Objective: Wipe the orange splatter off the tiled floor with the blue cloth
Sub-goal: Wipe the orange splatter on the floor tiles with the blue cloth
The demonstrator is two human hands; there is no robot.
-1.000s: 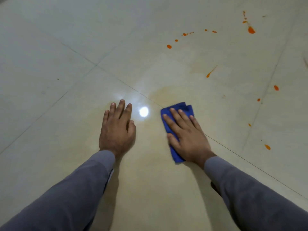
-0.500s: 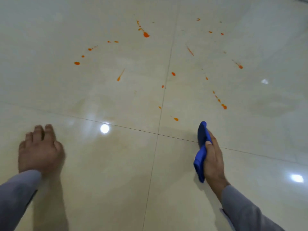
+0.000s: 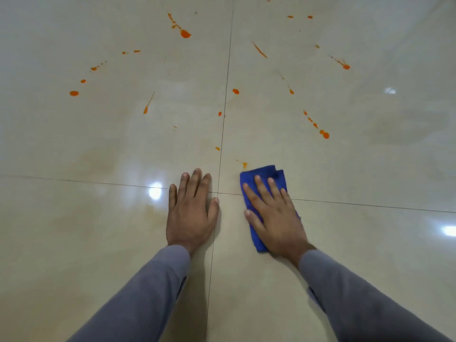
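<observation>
Person's down on the tiled floor (image 3: 98, 243), both palms flat. Left hand (image 3: 191, 213) rests bare on the tile, fingers straight & close together, thumb out to the side, fingertips just over the horizontal grout line, w/ the thumb tip right by the spot where the grout lines cross. Right hand (image 3: 275, 218) lies flat on the blue cloth (image 3: 265, 175), fingers straight & slightly fanned, pressing it to the floor; nothing pinched or curled round. Cloth is folded into a longish pad, straddling the horizontal grout line just right of the crossing; its far end sticks out past the fingertips, near end pokes out under the heel of the palm. Both arms in grey sleeves (image 3: 153, 292).

Orange splatter (image 3: 185, 33) is spread across the two far tiles, beyond both hands. Nearest bit is a small smeared drop (image 3: 244, 165) just beyond the cloth's far left corner, almost touching it. Another speck (image 3: 217, 148) sits right beside the vertical grout line. Further out: a dotted trail ending in a fat blob (image 3: 325, 135) on the right tile, a round drop (image 3: 235, 91) near the line, a streak (image 3: 148, 103) & a larger blob (image 3: 74, 93) on the left tile. Faint yellowish haze shows on the tiles around the left hand. Ceiling lights glare off the glossy floor, one bright spot (image 3: 155, 192) just left of the left hand.
</observation>
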